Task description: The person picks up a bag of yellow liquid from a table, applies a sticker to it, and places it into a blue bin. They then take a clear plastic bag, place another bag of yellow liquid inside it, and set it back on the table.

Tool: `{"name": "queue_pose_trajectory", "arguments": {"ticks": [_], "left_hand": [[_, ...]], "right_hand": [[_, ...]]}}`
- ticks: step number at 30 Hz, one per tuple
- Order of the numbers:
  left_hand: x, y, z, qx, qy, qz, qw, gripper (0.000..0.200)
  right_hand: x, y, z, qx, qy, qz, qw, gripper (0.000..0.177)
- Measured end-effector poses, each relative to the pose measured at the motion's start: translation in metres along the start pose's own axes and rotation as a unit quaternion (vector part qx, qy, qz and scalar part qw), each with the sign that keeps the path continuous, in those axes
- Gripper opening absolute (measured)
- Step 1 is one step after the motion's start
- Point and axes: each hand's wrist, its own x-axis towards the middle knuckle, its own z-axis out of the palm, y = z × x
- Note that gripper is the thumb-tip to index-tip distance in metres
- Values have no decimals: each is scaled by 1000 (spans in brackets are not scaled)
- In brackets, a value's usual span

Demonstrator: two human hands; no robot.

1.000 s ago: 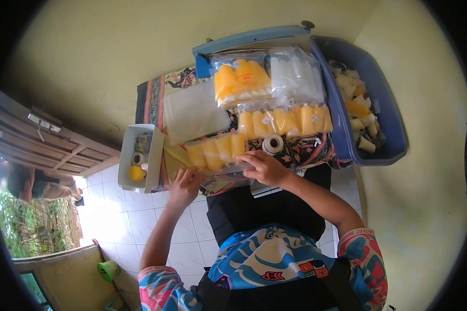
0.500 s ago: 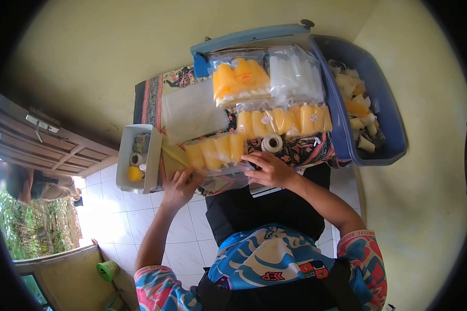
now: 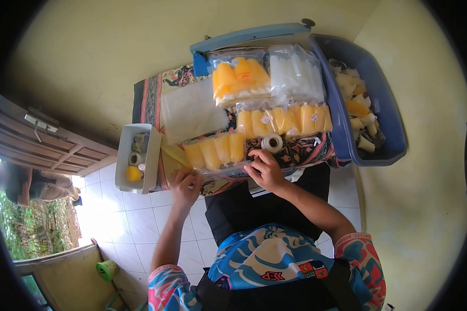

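Note:
A clear plastic bag (image 3: 223, 169) of several thick yellow cylinders (image 3: 211, 154) lies near the front edge of the table. My left hand (image 3: 186, 189) has its fingers curled on the bag's near left corner. At the near right corner, my right hand (image 3: 267, 172) pinches the plastic, with its index finger raised a little. Just beyond my right hand stands a white roll (image 3: 271, 143). Under the bag's left end shows a yellow sheet (image 3: 172, 160).
Filled bags of orange cylinders (image 3: 241, 80), white cylinders (image 3: 296, 75) and yellow cylinders (image 3: 283, 120) lie behind. A blue sealer-like bar (image 3: 254, 35) spans the back. At right is a blue tub (image 3: 342, 124) of scraps; at left, a white box (image 3: 122, 168) and plastic sheets (image 3: 192, 111).
Both hands have drawn back toward me to the bag's near edge. My left fingers, spread on the bag before, are now curled in. The cylinders have hardly moved.

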Motion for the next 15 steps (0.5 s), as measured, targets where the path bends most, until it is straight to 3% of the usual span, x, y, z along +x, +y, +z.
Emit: {"name": "queue_pose_trajectory", "arguments": {"ticks": [6, 7, 10, 15], "left_hand": [[-3, 10, 10, -15, 30, -111, 993, 12], [-5, 10, 12, -22, 39, -125, 991, 13], [-5, 7, 4, 56, -2, 74, 996, 17], [-2, -4, -1, 14, -59, 164, 985, 29]], "right_hand": [[5, -5, 9, 31, 67, 31, 997, 14], [4, -3, 9, 10, 55, -6, 998, 16], [2, 2, 7, -46, 25, -89, 995, 20], [5, -3, -8, -23, -14, -91, 995, 28]]}}
